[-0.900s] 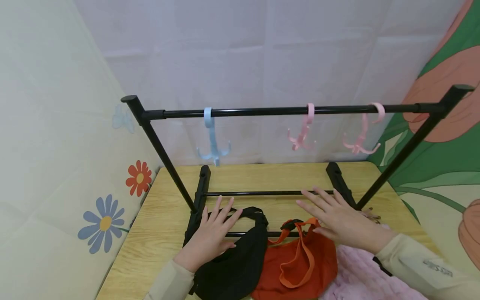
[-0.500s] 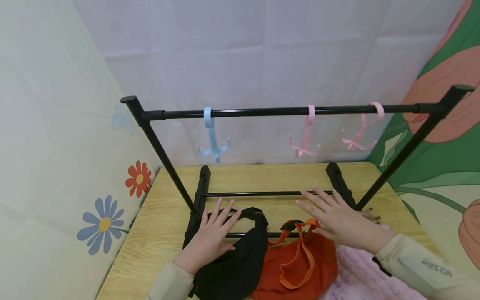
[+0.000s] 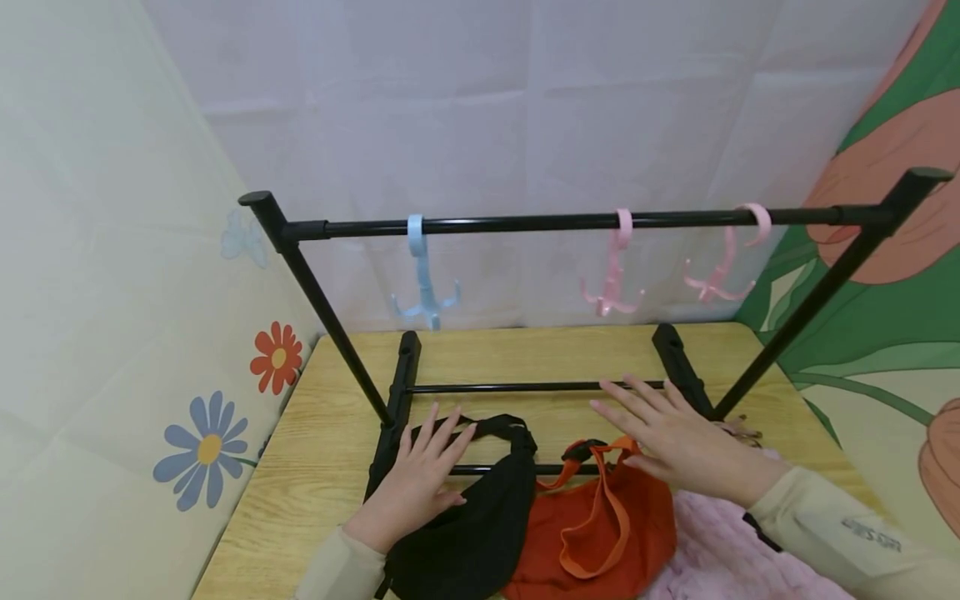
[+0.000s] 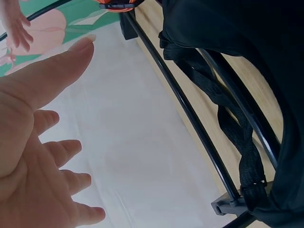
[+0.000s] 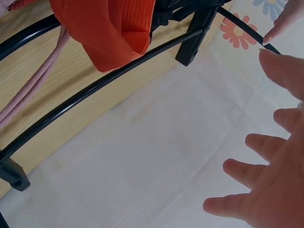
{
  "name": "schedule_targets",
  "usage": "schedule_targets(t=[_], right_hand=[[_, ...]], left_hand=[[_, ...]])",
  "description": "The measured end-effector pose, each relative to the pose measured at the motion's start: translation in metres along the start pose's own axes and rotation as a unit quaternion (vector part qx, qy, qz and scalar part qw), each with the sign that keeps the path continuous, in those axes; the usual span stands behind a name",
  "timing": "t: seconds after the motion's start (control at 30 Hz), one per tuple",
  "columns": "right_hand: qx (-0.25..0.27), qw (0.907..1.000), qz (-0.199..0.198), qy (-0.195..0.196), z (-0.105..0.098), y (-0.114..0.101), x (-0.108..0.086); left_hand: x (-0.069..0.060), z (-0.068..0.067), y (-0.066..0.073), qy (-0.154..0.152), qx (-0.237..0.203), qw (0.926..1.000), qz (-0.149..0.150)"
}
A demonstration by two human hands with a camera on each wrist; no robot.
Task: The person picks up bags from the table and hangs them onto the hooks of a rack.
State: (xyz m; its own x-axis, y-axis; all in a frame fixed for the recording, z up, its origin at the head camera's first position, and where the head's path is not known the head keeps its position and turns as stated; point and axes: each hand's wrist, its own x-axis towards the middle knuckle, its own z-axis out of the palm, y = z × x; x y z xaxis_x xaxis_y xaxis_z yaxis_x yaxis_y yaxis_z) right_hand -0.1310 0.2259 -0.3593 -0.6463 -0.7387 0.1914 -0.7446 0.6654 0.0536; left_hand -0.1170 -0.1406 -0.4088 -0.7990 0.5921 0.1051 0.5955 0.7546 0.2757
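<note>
Over the black waist bag point(image 3: 472, 533) hovers my left hand point(image 3: 416, 483), fingers spread and holding nothing. My right hand point(image 3: 675, 433) is spread above the upper right of the orange-red bag point(image 3: 645, 533), also without anything in it. The left wrist view shows the black bag's twisted strap point(image 4: 232, 128) lying across the rack's lower bars. In the right wrist view the orange-red bag point(image 5: 104, 33) hangs over a lower bar, apart from the fingers. A pink fluffy item point(image 3: 720, 550) lies under my right forearm, partly hidden by the sleeve.
A black rack stands on the wooden table point(image 3: 277, 492), its top bar point(image 3: 517, 223) spanning the view. One blue hook point(image 3: 426, 283) and two pink hooks, a middle one point(image 3: 613, 267) and a right one point(image 3: 722, 267), hang from it. White sheeting covers the back.
My left hand has shifted very slightly left and down. The hanging hooks sway a little, the middle pink one turning rightward. The right hand and the bags stay nearly still.
</note>
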Motion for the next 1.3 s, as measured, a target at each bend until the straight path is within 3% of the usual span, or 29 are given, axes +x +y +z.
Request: schedule_targets(t=[0.37,0.87,1.07,1.3], right_hand=[[0.001,1.0,0.001,-0.004,0.0,0.001,0.002],[0.002,1.0,0.002,-0.005,0.004,-0.001,0.004],[0.004,0.9999,0.003,-0.01,0.006,-0.002,0.004],[0.007,0.9998,0.009,-0.014,0.007,-0.001,0.003]], left_hand=[[-0.004,0.006,-0.004,0.0,-0.04,0.9989,-0.024],[-0.006,0.014,-0.007,-0.001,-0.039,0.9979,-0.052],[-0.01,0.02,-0.008,0.004,-0.05,0.9947,-0.09],[-0.012,0.027,-0.009,0.009,-0.074,0.9858,-0.15]])
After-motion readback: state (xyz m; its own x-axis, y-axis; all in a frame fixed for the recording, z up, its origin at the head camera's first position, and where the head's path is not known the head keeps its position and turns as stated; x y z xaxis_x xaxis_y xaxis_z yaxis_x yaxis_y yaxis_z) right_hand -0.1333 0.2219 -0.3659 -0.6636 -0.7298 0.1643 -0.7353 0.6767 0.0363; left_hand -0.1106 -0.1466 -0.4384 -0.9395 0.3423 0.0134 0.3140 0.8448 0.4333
